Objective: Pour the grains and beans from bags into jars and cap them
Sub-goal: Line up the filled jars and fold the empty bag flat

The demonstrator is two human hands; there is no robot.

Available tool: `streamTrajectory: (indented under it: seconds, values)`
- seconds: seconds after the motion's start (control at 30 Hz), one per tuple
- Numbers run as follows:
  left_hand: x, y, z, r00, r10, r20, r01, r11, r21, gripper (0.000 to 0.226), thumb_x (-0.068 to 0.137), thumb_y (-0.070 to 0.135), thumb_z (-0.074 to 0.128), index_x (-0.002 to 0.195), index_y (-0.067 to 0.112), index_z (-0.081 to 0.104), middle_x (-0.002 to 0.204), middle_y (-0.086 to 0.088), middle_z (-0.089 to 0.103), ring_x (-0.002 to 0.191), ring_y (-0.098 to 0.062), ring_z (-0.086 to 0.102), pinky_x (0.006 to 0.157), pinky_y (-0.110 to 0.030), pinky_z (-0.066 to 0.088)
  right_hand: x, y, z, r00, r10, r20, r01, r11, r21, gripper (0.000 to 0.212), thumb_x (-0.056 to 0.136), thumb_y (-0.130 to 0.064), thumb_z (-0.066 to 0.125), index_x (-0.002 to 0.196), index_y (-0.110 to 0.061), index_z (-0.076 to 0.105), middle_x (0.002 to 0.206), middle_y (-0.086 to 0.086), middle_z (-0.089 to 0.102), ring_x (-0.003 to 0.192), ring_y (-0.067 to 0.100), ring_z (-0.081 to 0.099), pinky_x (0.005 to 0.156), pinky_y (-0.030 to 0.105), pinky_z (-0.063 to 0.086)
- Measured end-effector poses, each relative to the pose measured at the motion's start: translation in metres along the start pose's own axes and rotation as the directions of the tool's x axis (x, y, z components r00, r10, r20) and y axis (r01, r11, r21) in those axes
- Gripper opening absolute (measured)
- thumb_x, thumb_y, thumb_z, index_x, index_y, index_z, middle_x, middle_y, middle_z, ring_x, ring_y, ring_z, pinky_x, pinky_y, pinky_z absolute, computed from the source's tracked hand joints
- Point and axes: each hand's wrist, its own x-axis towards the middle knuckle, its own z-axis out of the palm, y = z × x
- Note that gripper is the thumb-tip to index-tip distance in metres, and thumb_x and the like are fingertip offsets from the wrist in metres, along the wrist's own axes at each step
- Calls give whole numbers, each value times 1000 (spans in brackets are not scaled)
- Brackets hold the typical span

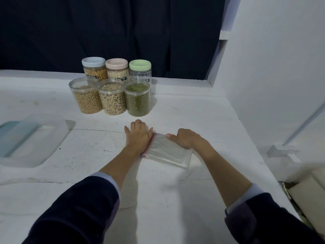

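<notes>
Dark navy sleeves (84,208) (pale cuffs (107,176) showing)

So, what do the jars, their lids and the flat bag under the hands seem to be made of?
The jars look like clear, glossy plastic, though glass cannot be ruled out: the beans show through the walls. The lids look like matte pastel plastic, opaque. The bag seems to be thin clear plastic film with a pink edge: it lies flat and shines softly.

A home kitchen or pantry: jars of beans (112,97) on a white counter (175,191).
</notes>
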Motion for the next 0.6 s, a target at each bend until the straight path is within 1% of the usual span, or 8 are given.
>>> streamTrajectory:
  seconds: [0.07,0.2,0.33,0.4,0.43,0.5,0.53,0.6]
  values:
    - [-2,-1,-2,998,52,-24,-52,998,25,49,85,37,35,82,-1,65,84,-18,62,71,-32,61,66,-52,54,-5,-9,-11,993,-25,117,29,999,-37,60,95,-63,32,73,-9,49,78,1,51,72,18,50,75,31,36]
    - [-3,-6,1,984,132,-118,-131,991,15,44,86,36,36,84,1,64,85,-16,63,73,-33,62,69,-52,53,-10,-21,-23,969,-33,244,39,999,-22,63,94,-61,37,112,-5,59,108,8,58,98,23,54,84,28,38]
    - [-2,-8,-2,967,228,-109,-239,965,-105,51,92,39,31,98,0,62,99,-17,62,92,-36,59,86,-54,46,-8,-22,-23,976,5,218,-36,990,138,50,88,-55,57,101,-7,55,89,2,57,80,18,55,69,27,42]
    - [4,-11,-17,982,133,-131,-162,955,-248,45,99,37,34,110,1,58,112,-16,57,106,-33,50,95,-48,38,-7,-20,-18,986,-14,167,-41,945,326,47,88,-43,64,102,2,62,87,7,61,78,21,57,70,27,43]
    - [10,-14,-26,983,2,-184,-74,920,-385,40,100,34,36,111,2,57,112,-17,55,107,-31,48,94,-44,37,-9,-21,-18,992,-31,124,-30,886,462,43,88,-37,66,101,4,65,86,10,62,77,22,58,71,28,44]
    - [23,-23,-53,935,-290,-207,71,721,-689,37,102,33,35,94,4,56,94,-14,55,90,-27,50,82,-42,41,-16,-26,-17,999,-50,-8,41,705,708,26,90,-28,65,88,-2,66,81,9,63,70,21,59,67,27,47]
    - [28,-29,-67,925,-339,-172,67,590,-805,36,101,35,37,82,8,52,81,-9,53,77,-22,50,73,-42,42,-19,-30,-17,996,-42,-79,88,609,788,20,92,-26,64,84,-7,62,80,8,62,67,19,59,64,27,48]
    - [26,-37,-90,975,-220,13,96,372,-923,35,99,43,42,76,17,49,77,-2,54,70,-15,53,68,-38,51,-24,-42,-13,979,-2,-205,184,452,873,14,93,-22,62,88,-9,58,84,9,62,69,19,60,64,28,50]
